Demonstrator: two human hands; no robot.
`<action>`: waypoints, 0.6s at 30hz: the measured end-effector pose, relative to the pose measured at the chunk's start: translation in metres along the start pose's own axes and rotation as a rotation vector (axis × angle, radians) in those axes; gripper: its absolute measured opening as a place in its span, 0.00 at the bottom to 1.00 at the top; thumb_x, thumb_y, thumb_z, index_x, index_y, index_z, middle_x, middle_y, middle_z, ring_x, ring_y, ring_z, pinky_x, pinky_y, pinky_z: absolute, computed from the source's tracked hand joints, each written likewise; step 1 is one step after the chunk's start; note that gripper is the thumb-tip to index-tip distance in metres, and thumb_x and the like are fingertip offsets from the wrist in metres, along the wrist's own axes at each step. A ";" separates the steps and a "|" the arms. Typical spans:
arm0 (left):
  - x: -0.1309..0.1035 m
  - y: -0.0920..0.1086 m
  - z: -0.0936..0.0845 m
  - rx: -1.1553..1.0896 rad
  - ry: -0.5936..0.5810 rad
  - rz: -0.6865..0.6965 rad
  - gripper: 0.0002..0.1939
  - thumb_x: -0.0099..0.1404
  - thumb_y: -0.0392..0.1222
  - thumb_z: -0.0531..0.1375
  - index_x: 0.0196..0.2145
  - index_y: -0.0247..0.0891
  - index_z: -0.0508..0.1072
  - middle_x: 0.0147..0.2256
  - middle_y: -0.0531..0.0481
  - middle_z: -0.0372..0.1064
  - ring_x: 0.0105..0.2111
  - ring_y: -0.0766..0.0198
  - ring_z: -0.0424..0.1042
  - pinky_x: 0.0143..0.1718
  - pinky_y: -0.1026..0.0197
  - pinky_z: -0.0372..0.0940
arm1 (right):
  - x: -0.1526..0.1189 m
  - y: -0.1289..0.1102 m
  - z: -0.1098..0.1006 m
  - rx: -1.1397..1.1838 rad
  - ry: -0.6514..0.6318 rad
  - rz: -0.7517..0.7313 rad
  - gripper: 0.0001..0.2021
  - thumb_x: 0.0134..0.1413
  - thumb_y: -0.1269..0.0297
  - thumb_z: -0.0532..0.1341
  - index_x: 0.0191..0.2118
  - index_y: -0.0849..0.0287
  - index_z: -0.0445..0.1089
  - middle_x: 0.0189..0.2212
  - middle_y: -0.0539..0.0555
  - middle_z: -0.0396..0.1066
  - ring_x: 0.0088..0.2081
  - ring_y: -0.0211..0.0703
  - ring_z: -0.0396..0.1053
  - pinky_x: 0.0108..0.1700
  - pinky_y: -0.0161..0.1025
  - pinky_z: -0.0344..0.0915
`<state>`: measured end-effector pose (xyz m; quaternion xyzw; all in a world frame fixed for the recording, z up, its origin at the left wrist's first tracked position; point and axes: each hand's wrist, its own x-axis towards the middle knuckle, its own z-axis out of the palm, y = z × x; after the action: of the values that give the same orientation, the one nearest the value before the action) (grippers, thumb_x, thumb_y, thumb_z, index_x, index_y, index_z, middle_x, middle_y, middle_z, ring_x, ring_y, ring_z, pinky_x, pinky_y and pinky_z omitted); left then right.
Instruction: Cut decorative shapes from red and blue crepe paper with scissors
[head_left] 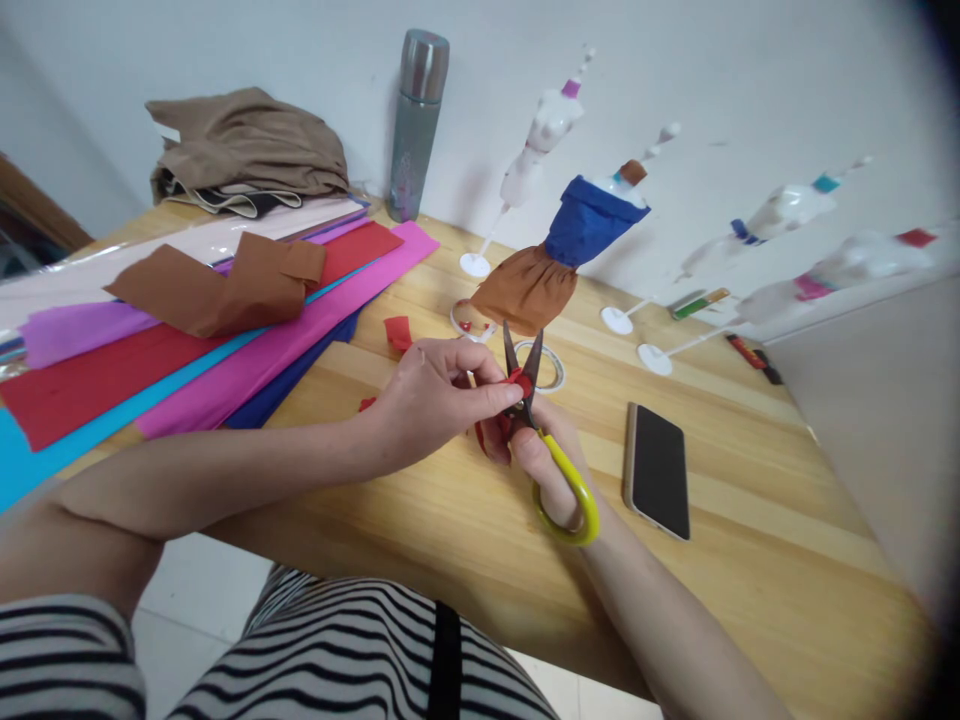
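Table [765,490] of pale wood stands against a white wall and carries all items listed. Long coloured strips overlap on its left side: red strip [112,380], pink strip [330,308], light blue strip [45,450] and dark blue strip [292,370]. A creased brown piece [202,295] lies across them. Behind these sits a heap of folded brown cloth [255,150]. A dressed mannequin [592,220], small in type, wears a blue top and a gathered brown skirt; three white mannequins [551,120] on stands, one to its left and two to its right, bear only narrow coloured bands. A grey flask [415,140] with metallic cap stands upright near the wall. A dark-screened phone [658,470] lies face up to the right of the hands.

Left hand [450,390]: thumb and forefinger pinched together on a small red piece. Right hand [551,460]: closed around the scissors [574,490], thumb through the yellow handle; its other fingers are partly hidden. Blades are spread, tips pointing away from the person.

A tape ring [559,368] lies just beyond the hands. A red scrap [398,333] rests left of them. Smallest item, the red piece [523,380], sits at the blades near the pivot; whether it lies between them cannot be determined.
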<state>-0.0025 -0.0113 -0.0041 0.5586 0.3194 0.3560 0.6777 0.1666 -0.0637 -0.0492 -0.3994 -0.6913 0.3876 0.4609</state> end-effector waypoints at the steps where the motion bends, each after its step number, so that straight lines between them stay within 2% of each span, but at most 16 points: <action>1: 0.000 0.000 0.000 -0.001 -0.002 -0.009 0.14 0.62 0.32 0.65 0.20 0.35 0.70 0.18 0.53 0.73 0.19 0.68 0.73 0.23 0.68 0.66 | 0.000 0.000 0.000 -0.008 -0.001 0.009 0.24 0.70 0.38 0.56 0.32 0.55 0.64 0.25 0.48 0.60 0.27 0.41 0.56 0.32 0.41 0.56; 10: 0.001 -0.001 0.000 -0.025 -0.017 -0.053 0.13 0.61 0.32 0.66 0.20 0.36 0.71 0.18 0.53 0.73 0.19 0.68 0.73 0.23 0.68 0.65 | -0.001 0.001 0.000 0.021 0.001 0.018 0.26 0.68 0.39 0.58 0.28 0.55 0.63 0.25 0.48 0.60 0.28 0.42 0.58 0.34 0.42 0.58; 14: 0.002 -0.002 0.000 -0.059 -0.041 -0.037 0.13 0.60 0.35 0.66 0.20 0.36 0.71 0.18 0.53 0.73 0.19 0.68 0.72 0.23 0.67 0.65 | -0.001 0.000 0.000 0.034 0.009 0.037 0.26 0.68 0.38 0.59 0.28 0.55 0.64 0.25 0.49 0.62 0.30 0.44 0.62 0.36 0.43 0.61; 18: 0.002 -0.002 0.000 -0.032 -0.001 -0.038 0.12 0.57 0.36 0.67 0.19 0.36 0.71 0.17 0.54 0.71 0.18 0.70 0.69 0.22 0.68 0.62 | -0.002 0.000 0.000 0.031 0.016 0.069 0.26 0.67 0.37 0.59 0.28 0.55 0.63 0.25 0.50 0.63 0.33 0.48 0.66 0.38 0.45 0.65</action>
<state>-0.0012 -0.0096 -0.0059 0.5418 0.3239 0.3478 0.6932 0.1675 -0.0655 -0.0495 -0.4190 -0.6672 0.4106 0.4589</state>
